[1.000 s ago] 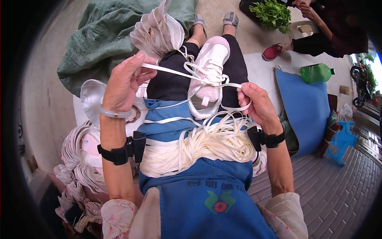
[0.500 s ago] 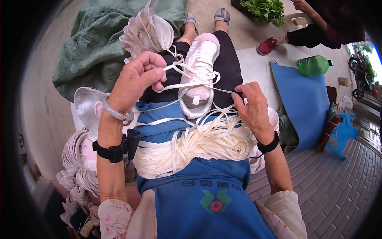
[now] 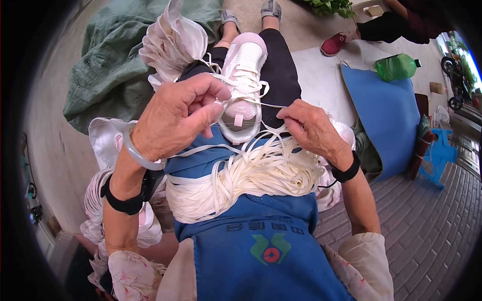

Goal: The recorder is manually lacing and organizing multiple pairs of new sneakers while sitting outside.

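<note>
A white-and-pink mesh sneaker upper (image 3: pixel 250 56) lay at twelve o'clock, toe pointing away; its flat white shoelace (image 3: pixel 271 105), threaded across the front, stretched toward four o'clock.

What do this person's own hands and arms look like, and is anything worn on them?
Both hands are gloveless. The left hand has a smooth, pale bangle at its wrist and a black strap higher up the forearm. Beyond the right hand, a black wristband sits near a thin black cable. The cream sleeves carry pinkish floral patterns.
</note>
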Demonstrator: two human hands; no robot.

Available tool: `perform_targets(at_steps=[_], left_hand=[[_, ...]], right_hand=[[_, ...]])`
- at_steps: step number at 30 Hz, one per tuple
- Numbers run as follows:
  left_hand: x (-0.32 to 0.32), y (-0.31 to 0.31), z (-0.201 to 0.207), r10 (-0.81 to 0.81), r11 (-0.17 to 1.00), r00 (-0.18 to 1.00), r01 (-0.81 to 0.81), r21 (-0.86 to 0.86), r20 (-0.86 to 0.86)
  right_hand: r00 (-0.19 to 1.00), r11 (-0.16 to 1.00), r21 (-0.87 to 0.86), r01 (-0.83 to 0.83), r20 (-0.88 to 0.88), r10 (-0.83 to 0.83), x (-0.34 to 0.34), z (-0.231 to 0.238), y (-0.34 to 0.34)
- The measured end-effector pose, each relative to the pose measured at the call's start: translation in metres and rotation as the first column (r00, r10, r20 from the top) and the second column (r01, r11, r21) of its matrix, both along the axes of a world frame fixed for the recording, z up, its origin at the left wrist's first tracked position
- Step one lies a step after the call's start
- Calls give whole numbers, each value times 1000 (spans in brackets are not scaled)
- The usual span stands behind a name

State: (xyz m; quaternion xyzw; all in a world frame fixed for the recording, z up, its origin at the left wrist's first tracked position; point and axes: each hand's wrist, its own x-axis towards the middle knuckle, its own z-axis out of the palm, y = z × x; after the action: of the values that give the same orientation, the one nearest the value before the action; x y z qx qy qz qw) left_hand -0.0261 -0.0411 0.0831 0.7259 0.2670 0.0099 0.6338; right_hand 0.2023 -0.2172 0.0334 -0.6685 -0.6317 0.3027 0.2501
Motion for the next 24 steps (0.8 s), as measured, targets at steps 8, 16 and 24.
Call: perform_targets(at_steps=[8,16,24], left_hand=[[2,3,-4,-207,966,958,168,-196,-198],[-12,0,-46,-75,756,983,167,633,-168],[-5,-5,-66,49,780,990,47,624,-135]], right_hand=[[1000,997,-73,-23,18,24,2,-1,-8],[934,990,-52,-133,328,143,-16,-2,-1],[994,976,190,108,10,-112,-12,0,10]])
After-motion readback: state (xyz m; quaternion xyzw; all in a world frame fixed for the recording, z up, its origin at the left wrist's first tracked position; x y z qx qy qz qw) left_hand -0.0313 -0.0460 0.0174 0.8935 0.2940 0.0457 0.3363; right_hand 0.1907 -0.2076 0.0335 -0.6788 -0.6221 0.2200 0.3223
